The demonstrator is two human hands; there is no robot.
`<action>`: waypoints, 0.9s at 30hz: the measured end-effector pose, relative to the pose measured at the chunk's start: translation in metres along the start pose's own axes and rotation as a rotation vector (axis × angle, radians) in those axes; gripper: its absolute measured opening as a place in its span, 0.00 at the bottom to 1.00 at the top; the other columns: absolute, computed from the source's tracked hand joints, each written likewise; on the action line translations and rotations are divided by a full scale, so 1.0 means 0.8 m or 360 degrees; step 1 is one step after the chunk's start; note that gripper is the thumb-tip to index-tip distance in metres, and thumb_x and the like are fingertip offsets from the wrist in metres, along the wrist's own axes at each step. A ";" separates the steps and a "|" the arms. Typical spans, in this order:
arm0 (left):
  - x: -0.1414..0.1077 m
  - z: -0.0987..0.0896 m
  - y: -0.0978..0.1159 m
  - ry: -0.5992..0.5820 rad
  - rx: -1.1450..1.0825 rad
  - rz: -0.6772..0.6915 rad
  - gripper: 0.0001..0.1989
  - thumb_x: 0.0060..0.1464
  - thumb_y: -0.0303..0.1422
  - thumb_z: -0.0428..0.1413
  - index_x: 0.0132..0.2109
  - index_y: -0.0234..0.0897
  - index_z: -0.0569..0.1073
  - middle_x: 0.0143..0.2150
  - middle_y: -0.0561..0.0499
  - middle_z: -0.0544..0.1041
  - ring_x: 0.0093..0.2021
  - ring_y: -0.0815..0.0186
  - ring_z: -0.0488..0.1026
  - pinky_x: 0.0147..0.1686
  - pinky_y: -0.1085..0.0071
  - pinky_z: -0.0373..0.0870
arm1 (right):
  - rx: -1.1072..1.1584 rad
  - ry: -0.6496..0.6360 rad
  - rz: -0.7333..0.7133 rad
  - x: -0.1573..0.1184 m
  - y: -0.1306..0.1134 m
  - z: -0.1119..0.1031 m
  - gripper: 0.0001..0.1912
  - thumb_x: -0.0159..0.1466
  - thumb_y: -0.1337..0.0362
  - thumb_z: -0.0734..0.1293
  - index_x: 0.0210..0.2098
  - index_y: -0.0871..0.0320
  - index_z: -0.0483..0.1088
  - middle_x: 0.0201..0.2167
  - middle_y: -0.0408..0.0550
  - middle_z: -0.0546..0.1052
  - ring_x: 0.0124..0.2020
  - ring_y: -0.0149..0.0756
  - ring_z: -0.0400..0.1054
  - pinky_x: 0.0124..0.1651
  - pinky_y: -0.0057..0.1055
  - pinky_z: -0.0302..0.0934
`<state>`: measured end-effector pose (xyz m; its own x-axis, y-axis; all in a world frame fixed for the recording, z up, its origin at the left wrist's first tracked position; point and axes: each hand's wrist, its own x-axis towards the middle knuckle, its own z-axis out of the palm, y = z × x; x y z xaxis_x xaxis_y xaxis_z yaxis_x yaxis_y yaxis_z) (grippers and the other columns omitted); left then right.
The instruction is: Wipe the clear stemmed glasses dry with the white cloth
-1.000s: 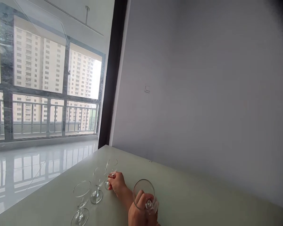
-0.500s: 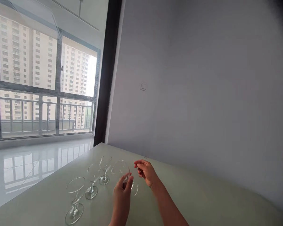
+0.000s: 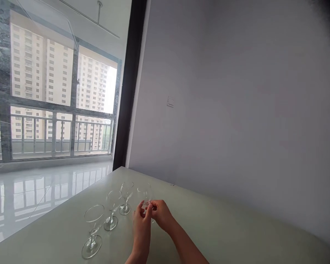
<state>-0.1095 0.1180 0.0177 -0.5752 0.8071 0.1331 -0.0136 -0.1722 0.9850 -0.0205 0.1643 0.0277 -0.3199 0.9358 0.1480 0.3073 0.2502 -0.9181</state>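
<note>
A clear stemmed wine glass [image 3: 144, 192] is held above the table, its bowl facing up and its stem mostly hidden by fingers. My left hand [image 3: 141, 222] is closed around it below the bowl, thumb on the right side. Against the same place from the right, my right hand [image 3: 161, 213] has its fingertips pinched together at the stem. Left of the hands, three more wine glasses stand upright in a slanting row: a near one [image 3: 91, 247], a middle one [image 3: 110, 222] and a far one [image 3: 125, 209].
The pale green table top [image 3: 222, 231] reaches back to a grey wall [image 3: 236, 110] with a switch plate [image 3: 170, 101]. Its left edge drops off beside the glasses, above a shiny tiled floor [image 3: 57, 187]. A dark frame [image 3: 126, 88] borders the windows.
My right hand has come left and down from beside the glass to pinch at its stem. The held glass has gone from tilted left to nearly upright. The view has shifted slightly.
</note>
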 end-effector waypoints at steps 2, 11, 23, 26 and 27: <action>-0.007 -0.001 0.001 0.0117 -0.0054 -0.0034 0.27 0.43 0.52 0.54 0.42 0.34 0.70 0.28 0.55 0.66 0.28 0.64 0.66 0.33 0.64 0.63 | -0.0062 0.0111 0.0058 0.019 0.012 0.009 0.05 0.54 0.65 0.67 0.25 0.62 0.70 0.20 0.38 0.70 0.21 0.27 0.63 0.27 0.25 0.56; -0.037 0.009 0.005 0.0036 -0.0360 0.0003 0.23 0.45 0.52 0.53 0.39 0.38 0.67 0.30 0.52 0.70 0.29 0.64 0.68 0.31 0.67 0.65 | -0.0362 0.0244 0.0284 0.092 0.045 0.056 0.09 0.63 0.61 0.64 0.36 0.61 0.69 0.36 0.45 0.74 0.36 0.33 0.69 0.40 0.36 0.66; -0.030 0.008 -0.004 0.0063 -0.0463 -0.0010 0.21 0.44 0.51 0.53 0.37 0.39 0.66 0.31 0.53 0.69 0.33 0.64 0.66 0.34 0.67 0.63 | -0.0231 0.0138 0.0453 0.124 0.039 0.101 0.13 0.64 0.59 0.63 0.42 0.61 0.68 0.39 0.46 0.73 0.36 0.35 0.70 0.37 0.35 0.67; -0.029 0.008 -0.004 0.0039 -0.0475 -0.0014 0.20 0.45 0.51 0.53 0.37 0.39 0.66 0.30 0.54 0.69 0.31 0.65 0.66 0.32 0.68 0.63 | -0.0173 0.0128 0.0439 0.119 0.034 0.095 0.13 0.63 0.60 0.63 0.44 0.61 0.67 0.41 0.46 0.72 0.37 0.35 0.70 0.38 0.35 0.67; -0.029 0.008 -0.005 0.0035 -0.0476 -0.0012 0.20 0.45 0.51 0.53 0.37 0.39 0.66 0.30 0.54 0.68 0.31 0.65 0.66 0.32 0.68 0.63 | -0.0152 0.0134 0.0424 0.116 0.033 0.091 0.13 0.63 0.61 0.63 0.46 0.61 0.67 0.43 0.47 0.72 0.37 0.36 0.69 0.38 0.36 0.68</action>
<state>-0.0909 0.1035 0.0117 -0.5917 0.7971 0.1204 -0.2565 -0.3277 0.9093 -0.1076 0.2392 -0.0094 -0.1424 0.9880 -0.0598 0.4544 0.0116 -0.8907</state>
